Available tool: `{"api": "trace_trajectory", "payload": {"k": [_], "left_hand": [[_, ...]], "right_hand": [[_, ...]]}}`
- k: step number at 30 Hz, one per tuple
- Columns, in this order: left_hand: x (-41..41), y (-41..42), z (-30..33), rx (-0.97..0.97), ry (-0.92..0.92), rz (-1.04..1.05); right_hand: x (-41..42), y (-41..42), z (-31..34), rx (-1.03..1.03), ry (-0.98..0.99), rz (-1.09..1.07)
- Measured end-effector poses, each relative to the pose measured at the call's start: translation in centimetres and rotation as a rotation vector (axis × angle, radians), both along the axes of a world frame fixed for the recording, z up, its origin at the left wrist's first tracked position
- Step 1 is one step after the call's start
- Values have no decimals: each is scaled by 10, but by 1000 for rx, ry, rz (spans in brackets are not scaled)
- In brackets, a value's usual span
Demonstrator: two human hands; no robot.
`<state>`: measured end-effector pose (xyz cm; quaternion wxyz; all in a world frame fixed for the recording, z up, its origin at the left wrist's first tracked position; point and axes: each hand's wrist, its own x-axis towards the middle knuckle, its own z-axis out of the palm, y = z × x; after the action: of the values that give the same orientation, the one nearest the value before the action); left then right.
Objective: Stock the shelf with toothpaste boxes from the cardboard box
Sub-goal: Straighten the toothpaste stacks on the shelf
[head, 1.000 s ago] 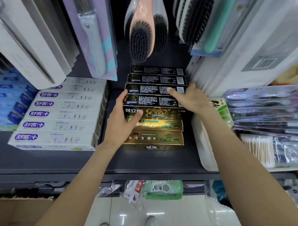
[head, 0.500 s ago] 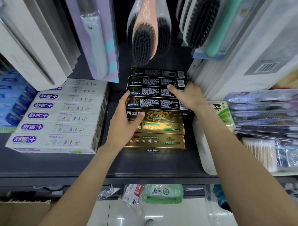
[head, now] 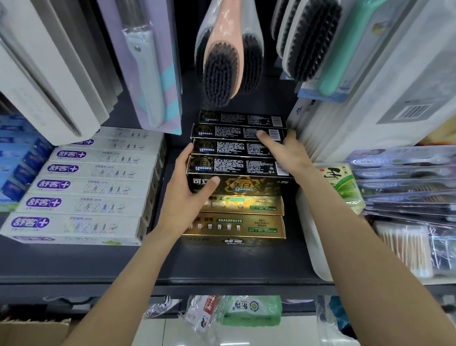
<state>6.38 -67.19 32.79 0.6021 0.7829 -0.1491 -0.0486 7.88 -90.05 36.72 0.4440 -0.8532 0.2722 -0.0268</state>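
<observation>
Your left hand (head: 186, 197) grips the left end of the front black-and-gold toothpaste carton (head: 237, 177), which stands mid-row on the dark shelf (head: 217, 266). Your right hand (head: 288, 152) lies open-fingered across the black cartons behind it (head: 236, 147). Push unevenly and the row may skew towards the shelf's front edge.

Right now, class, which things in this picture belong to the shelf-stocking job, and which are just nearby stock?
Part of the job:
- left hand, gripping the front black toothpaste box
- right hand, on the black boxes behind
- gold toothpaste boxes
- shelf
- cardboard box

Just nearby:
- white toothpaste boxes
- hanging brushes
- cotton swabs
- packaged toothbrushes
</observation>
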Motion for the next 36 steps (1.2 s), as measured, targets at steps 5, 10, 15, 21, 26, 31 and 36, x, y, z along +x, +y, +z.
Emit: {"api": "trace_trajectory", "payload": {"k": [5, 10, 15, 21, 26, 31, 36], "left_hand": [[21, 4, 15, -83, 129, -105], [27, -1, 13, -105, 158, -168], [36, -4, 11, -259, 255, -124], [62, -6, 11, -325, 350, -175], [67, -6, -3, -458, 419, -177], [64, -9, -7, -527, 417, -160], [66, -11, -11, -545, 411, -152]], "right_hand": [[6, -3, -4, 70, -36, -25], [7, -2, -5, 51, -53, 14], [9, -3, -8, 116, -89, -5], [14, 1, -12, 145, -98, 9], [12, 0, -11, 255, -93, 14], [8, 1, -10, 438, -131, -34], [10, 0, -13, 461, -160, -54]]}}
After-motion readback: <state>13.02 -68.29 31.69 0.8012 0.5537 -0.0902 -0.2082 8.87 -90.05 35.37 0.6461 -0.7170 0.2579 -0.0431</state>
